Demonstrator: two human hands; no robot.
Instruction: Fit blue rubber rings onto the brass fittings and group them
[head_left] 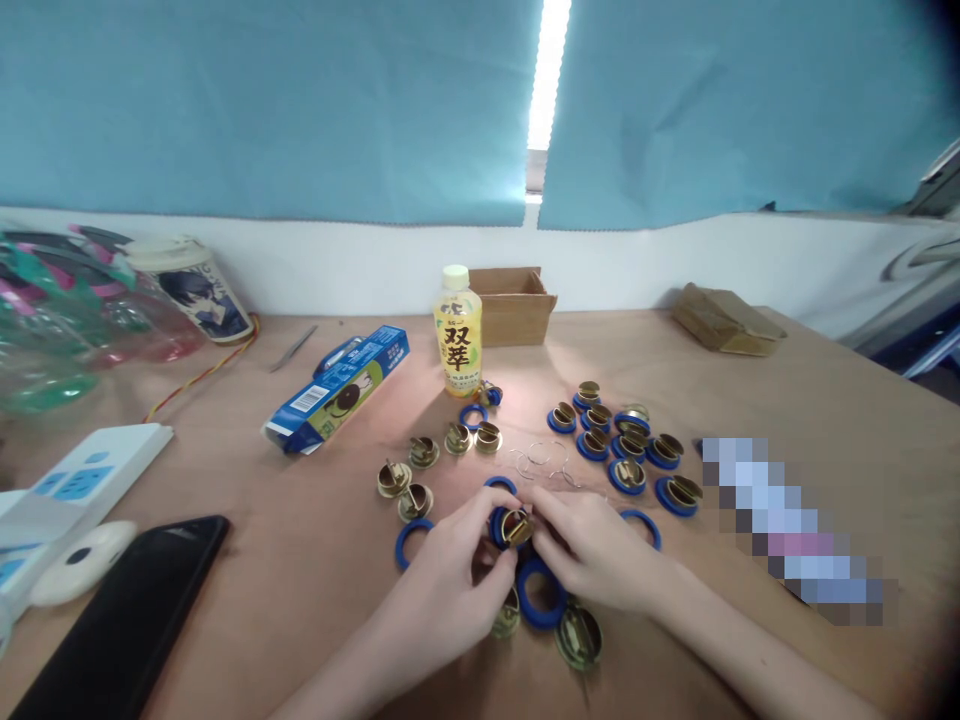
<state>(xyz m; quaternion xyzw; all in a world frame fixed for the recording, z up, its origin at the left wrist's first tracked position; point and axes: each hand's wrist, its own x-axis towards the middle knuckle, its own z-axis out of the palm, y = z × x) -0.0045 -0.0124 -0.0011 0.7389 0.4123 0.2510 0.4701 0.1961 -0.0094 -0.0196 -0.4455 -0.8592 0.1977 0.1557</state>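
At the near middle of the table, my left hand [461, 565] is closed, thumb and index finger gripping a round brass fitting with a blue ring [517, 527]. My right hand [589, 545] meets it from the other side, fingers pinched at its edge; whatever small part they hold is hidden. Just below lie a loose blue ring [541, 594] and a brass fitting [579, 636]. Another blue ring [414, 543] is left of my hands, and one more [643, 528] is right of them. Thin wire rings [541, 458] lie just beyond my fingers.
Several brass fittings with blue rings [628, 445] cluster at the right, several without rings [415, 502] at the left. Behind stand a drink bottle [458, 335] and a cardboard box [511, 308]. A blue carton [341, 388] and a black phone [127, 620] lie left.
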